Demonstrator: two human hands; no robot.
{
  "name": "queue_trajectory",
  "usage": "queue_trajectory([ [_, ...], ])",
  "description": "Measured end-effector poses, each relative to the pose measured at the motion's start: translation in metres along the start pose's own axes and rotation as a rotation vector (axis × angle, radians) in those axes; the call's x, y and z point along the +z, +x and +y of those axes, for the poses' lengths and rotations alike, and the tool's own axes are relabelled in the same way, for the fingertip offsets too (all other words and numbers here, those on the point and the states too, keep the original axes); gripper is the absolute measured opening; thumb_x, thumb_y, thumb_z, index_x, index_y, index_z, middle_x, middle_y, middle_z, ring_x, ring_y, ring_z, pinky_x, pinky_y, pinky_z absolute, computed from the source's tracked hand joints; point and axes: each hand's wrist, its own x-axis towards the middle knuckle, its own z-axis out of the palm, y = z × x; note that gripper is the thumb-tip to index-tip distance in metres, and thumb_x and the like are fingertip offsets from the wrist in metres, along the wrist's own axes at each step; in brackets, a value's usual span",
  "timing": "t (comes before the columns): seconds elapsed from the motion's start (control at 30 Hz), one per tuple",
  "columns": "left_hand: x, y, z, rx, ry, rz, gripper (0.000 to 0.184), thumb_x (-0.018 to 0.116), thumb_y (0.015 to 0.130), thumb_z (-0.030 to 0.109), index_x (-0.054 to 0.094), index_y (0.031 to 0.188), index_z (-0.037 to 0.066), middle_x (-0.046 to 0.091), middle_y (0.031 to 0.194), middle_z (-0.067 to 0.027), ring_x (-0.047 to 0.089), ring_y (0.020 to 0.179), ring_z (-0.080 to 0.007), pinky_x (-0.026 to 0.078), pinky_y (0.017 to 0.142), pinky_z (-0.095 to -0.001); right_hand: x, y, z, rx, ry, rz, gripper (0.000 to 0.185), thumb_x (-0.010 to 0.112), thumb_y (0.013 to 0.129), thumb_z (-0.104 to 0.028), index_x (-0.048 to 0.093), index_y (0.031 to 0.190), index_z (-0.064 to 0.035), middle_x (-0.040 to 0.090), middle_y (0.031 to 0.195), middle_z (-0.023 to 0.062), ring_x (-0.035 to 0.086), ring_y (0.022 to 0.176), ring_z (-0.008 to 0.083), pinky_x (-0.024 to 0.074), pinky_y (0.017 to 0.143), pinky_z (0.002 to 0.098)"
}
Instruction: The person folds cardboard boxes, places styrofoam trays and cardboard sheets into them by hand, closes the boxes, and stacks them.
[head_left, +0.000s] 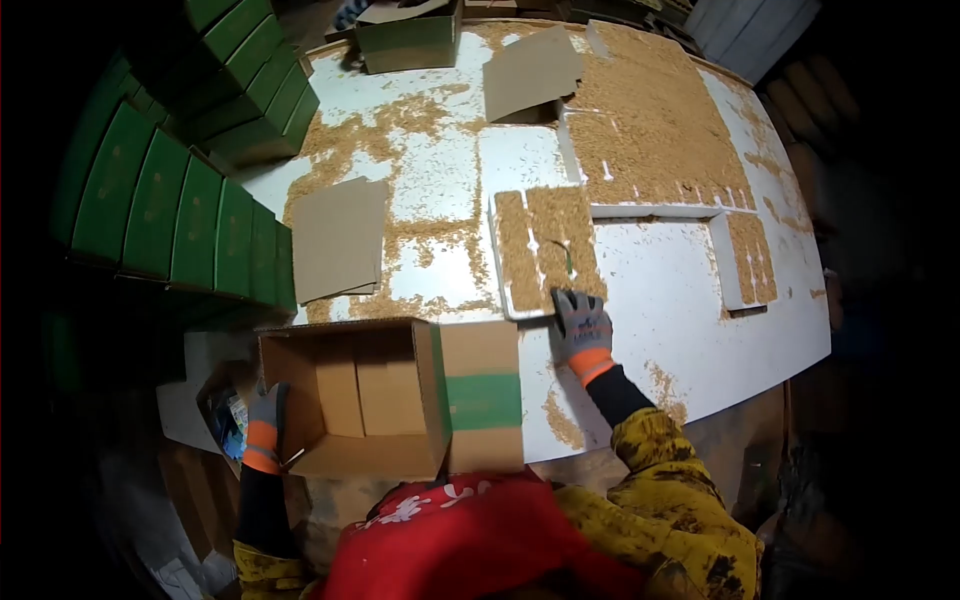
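My left hand (pixel 265 430), in a grey glove with an orange cuff, grips the left wall of a cardboard box (pixel 372 458). The box is open, with its bare brown inside showing and a flap with a green band (pixel 484 400) spread to the right. My right hand (pixel 583 328), gloved alike, holds the near edge of a white tray (pixel 497 262) filled with sawdust-like shavings; its thumb side is partly hidden. A small green strip (pixel 568 262) lies on the shavings just beyond my fingers.
Green boxes (pixel 160 205) are stacked at the left. Flat cardboard sheets (pixel 338 238) and another cardboard piece (pixel 532 75) lie on the white table (pixel 680 300). More shavings-filled trays (pixel 650 120) stand at the back right, with a narrow tray (pixel 752 258) nearer. A box (pixel 408 42) stands at the far edge.
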Motion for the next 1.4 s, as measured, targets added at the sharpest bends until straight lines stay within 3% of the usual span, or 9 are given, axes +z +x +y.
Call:
queue_trajectory([
  [0.43,-0.009,-0.075,-0.006,-0.12,-0.089,0.054,0.029,0.06,0.087,0.018,0.058,0.108,-0.002,0.063,0.096,-0.0107,0.058,0.083,-0.0206,0.047,0.074,-0.0332,0.004,-0.042,0.017,-0.144,0.169,-0.005,0.036,0.056,0.087,-0.021,0.056,0.122,-0.0151,0.056,0.111,0.0098,0.051,0.101,0.0315,0.0443,0.086,0.0394],
  [0.67,-0.012,-0.09,-0.011,-0.011,0.073,-0.021,0.026,0.054,0.091,0.022,0.061,0.1,0.0,0.063,0.089,-0.007,0.057,0.081,-0.0171,0.046,0.073,-0.0305,0.019,-0.148,0.005,0.053,0.275,-0.003,0.042,0.057,0.088,-0.031,0.054,0.127,-0.0162,0.056,0.109,0.0133,0.053,0.099,0.0334,0.0494,0.077,0.0415],
  [0.8,-0.006,-0.078,-0.018,-0.078,0.005,-0.074,0.025,0.056,0.09,0.022,0.062,0.095,-0.002,0.062,0.085,-0.0059,0.056,0.078,-0.0157,0.046,0.071,-0.0299,0.007,-0.186,0.021,-0.08,0.777,0.096,0.044,0.06,0.087,-0.024,0.051,0.128,-0.0119,0.052,0.119,0.0156,0.056,0.101,0.0334,0.0492,0.084,0.041],
  [0.87,-0.007,-0.07,-0.036,-0.124,-0.066,0.006,0.029,0.061,0.087,0.022,0.061,0.096,-0.006,0.062,0.086,-0.0075,0.056,0.075,-0.016,0.046,0.069,-0.0308,0.003,-0.183,0.064,0.087,0.9,0.349,0.044,0.06,0.087,-0.021,0.05,0.129,-0.011,0.052,0.125,0.015,0.055,0.108,0.0321,0.0474,0.088,0.0392],
  [0.93,-0.008,-0.062,-0.054,-0.007,-0.035,0.012,0.033,0.062,0.086,0.023,0.06,0.099,-0.007,0.062,0.088,-0.0094,0.057,0.076,-0.0175,0.047,0.07,-0.0324,-0.016,-0.167,0.1,0.579,0.788,0.565,0.048,0.06,0.088,-0.027,0.049,0.131,-0.0104,0.055,0.123,0.0159,0.053,0.112,0.0318,0.044,0.093,0.0377],
  [1.0,0.0,-0.066,-0.054,0.086,-0.039,0.033,0.038,0.063,0.085,0.026,0.059,0.103,-0.007,0.062,0.091,-0.0121,0.057,0.079,-0.0198,0.047,0.071,-0.0346,0.06,-0.179,0.172,0.941,0.404,0.566,0.058,0.063,0.086,-0.033,0.045,0.133,-0.0056,0.056,0.122,0.0197,0.051,0.115,0.0333,0.0408,0.097,0.0388],
  [1.1,0.008,-0.062,-0.043,-0.069,-0.039,0.105,0.049,0.062,0.081,0.034,0.057,0.109,-0.005,0.061,0.095,-0.0171,0.057,0.083,-0.0242,0.046,0.071,-0.0379,0.119,-0.21,0.207,0.728,1.077,0.02,0.076,0.064,0.084,-0.047,0.038,0.136,0.0023,0.046,0.135,0.0219,0.047,0.122,0.0309,0.0363,0.102,0.038],
  [1.3,0.024,-0.061,0.012,0.03,0.127,0.075,0.034,0.058,0.085,0.024,0.059,0.104,-0.005,0.063,0.094,-0.0137,0.059,0.079,-0.0248,0.046,0.072,-0.0352,0.034,-0.197,0.116,0.411,1.491,0.072,0.084,0.074,0.079,-0.034,0.028,0.145,-0.0085,0.036,0.145,0.0111,0.037,0.13,0.0241,0.0354,0.104,0.0359],
  [1.4,0.015,0.004,-0.05,0.0,0.313,0.166,0.032,0.057,0.083,0.025,0.061,0.101,-0.002,0.064,0.091,-0.0196,0.061,0.079,-0.0322,0.047,0.07,-0.0376,0.023,-0.187,0.114,0.445,1.486,0.014,0.082,0.075,0.079,-0.028,0.03,0.145,-0.0102,0.037,0.144,0.0089,0.038,0.129,0.0225,0.0368,0.103,0.0352],
])
